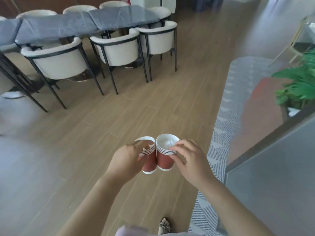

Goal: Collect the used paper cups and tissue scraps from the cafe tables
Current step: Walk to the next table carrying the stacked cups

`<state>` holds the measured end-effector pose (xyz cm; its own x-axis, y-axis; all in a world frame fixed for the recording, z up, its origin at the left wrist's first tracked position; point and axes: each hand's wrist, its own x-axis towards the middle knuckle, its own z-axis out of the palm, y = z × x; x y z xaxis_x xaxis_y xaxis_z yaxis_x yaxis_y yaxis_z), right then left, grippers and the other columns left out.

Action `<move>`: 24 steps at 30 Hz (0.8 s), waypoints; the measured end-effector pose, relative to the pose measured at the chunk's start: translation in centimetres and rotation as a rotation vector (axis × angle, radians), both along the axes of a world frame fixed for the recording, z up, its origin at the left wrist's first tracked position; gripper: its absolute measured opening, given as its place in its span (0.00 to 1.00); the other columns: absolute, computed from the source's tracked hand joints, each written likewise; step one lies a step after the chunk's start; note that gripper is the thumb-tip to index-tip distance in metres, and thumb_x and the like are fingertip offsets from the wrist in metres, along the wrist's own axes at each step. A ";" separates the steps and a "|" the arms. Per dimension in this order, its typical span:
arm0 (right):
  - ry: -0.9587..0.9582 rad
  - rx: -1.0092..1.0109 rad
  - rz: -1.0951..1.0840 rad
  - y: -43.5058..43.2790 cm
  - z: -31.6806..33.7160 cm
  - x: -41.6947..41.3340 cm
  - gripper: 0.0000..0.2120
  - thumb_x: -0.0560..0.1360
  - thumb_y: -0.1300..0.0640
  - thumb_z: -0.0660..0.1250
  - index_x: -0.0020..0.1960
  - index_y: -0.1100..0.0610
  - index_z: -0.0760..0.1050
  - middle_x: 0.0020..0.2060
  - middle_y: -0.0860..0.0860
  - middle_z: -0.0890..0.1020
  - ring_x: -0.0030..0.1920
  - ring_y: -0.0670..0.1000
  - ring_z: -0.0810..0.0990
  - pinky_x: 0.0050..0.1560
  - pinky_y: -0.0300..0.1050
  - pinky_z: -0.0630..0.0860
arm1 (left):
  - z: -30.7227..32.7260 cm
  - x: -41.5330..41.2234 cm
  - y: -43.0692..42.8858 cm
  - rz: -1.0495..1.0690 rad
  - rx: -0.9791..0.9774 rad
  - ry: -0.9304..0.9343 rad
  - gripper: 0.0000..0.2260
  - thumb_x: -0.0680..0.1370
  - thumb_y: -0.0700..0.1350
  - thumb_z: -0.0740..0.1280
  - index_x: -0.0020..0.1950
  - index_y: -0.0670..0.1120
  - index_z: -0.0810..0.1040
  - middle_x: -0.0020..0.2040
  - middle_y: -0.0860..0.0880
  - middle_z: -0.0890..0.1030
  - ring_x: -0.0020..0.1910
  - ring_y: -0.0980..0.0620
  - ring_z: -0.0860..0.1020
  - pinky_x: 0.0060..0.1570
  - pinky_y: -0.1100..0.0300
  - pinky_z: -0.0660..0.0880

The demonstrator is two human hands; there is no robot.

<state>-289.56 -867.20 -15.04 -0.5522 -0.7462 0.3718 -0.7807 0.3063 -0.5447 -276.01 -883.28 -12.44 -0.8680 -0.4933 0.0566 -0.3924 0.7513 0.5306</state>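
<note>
The left hand (127, 160) is wrapped around a stack of red paper cups (148, 157), its rim squeezed out of round. The right hand (189, 160) pinches the rim of a second stack (165, 156), which has something white, probably tissue, inside. The two stacks touch side by side, held in the air above the wooden floor (119, 116). Collecting seems done for this batch; the step in hand looks like carrying. Next would be nesting one stack into the other, which calls for lifting and aligning the rims. Beyond the cups, the dark tables (68, 26) and white chairs (115, 51) stand well apart from them; a grey counter (272, 167) lies near, to the cups' right.
</note>
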 end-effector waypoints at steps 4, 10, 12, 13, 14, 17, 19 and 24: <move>-0.011 0.046 0.068 -6.2 -0.3 -5.2 0.08 0.69 0.60 0.73 0.48 0.54 0.80 0.43 0.48 0.79 0.47 0.52 0.76 0.51 0.33 0.66 | -0.5 -4.1 -5.6 0.032 -0.020 -0.061 0.19 0.72 0.39 0.66 0.60 0.55 0.77 0.54 0.56 0.81 0.48 0.50 0.80 0.42 0.56 0.77; 0.020 0.050 0.114 -16.6 -1.6 -14.6 0.08 0.69 0.61 0.73 0.48 0.56 0.80 0.43 0.49 0.79 0.48 0.50 0.74 0.52 0.34 0.67 | -2.3 -13.2 -15.6 0.029 -0.029 -0.094 0.17 0.71 0.38 0.66 0.55 0.54 0.80 0.51 0.55 0.81 0.46 0.48 0.79 0.40 0.52 0.77; 0.039 0.044 0.096 -20.5 -1.6 -18.3 0.09 0.68 0.62 0.73 0.47 0.56 0.80 0.43 0.49 0.79 0.48 0.49 0.73 0.52 0.35 0.67 | -2.7 -17.2 -19.7 0.008 -0.016 -0.085 0.17 0.71 0.39 0.65 0.55 0.56 0.79 0.50 0.56 0.81 0.47 0.50 0.79 0.41 0.52 0.77; 0.043 0.047 0.084 -22.4 -1.3 -20.3 0.09 0.68 0.62 0.73 0.47 0.56 0.81 0.43 0.50 0.79 0.48 0.49 0.73 0.52 0.36 0.67 | -2.6 -19.3 -21.8 -0.013 -0.019 -0.090 0.16 0.72 0.39 0.65 0.55 0.56 0.79 0.50 0.56 0.81 0.47 0.51 0.79 0.41 0.53 0.77; 0.043 0.050 0.066 -24.2 -1.0 -22.3 0.09 0.68 0.62 0.74 0.48 0.56 0.81 0.43 0.50 0.79 0.48 0.50 0.74 0.52 0.37 0.67 | -2.4 -21.6 -23.9 -0.040 -0.032 -0.097 0.16 0.72 0.40 0.64 0.55 0.56 0.79 0.50 0.56 0.80 0.47 0.52 0.78 0.41 0.54 0.77; 0.043 0.043 0.004 -28.9 0.1 -28.0 0.09 0.68 0.61 0.73 0.48 0.55 0.80 0.44 0.48 0.79 0.48 0.49 0.74 0.52 0.37 0.68 | -1.1 -28.6 -29.5 -0.114 -0.067 -0.082 0.17 0.72 0.40 0.64 0.55 0.58 0.78 0.49 0.58 0.80 0.47 0.54 0.78 0.40 0.58 0.75; 0.048 0.035 -0.046 -31.8 0.6 -31.9 0.09 0.68 0.61 0.73 0.48 0.54 0.80 0.44 0.47 0.79 0.48 0.48 0.74 0.51 0.37 0.69 | -0.6 -33.5 -32.8 -0.162 -0.084 -0.058 0.17 0.72 0.40 0.64 0.56 0.59 0.78 0.50 0.58 0.80 0.47 0.53 0.78 0.40 0.60 0.74; 0.022 0.021 -0.191 -36.3 0.7 -40.9 0.08 0.70 0.61 0.72 0.49 0.55 0.80 0.45 0.48 0.80 0.47 0.52 0.77 0.49 0.38 0.70 | 0.1 -45.3 -38.1 -0.322 -0.133 -0.044 0.17 0.69 0.38 0.64 0.53 0.55 0.80 0.46 0.56 0.81 0.42 0.50 0.79 0.39 0.61 0.72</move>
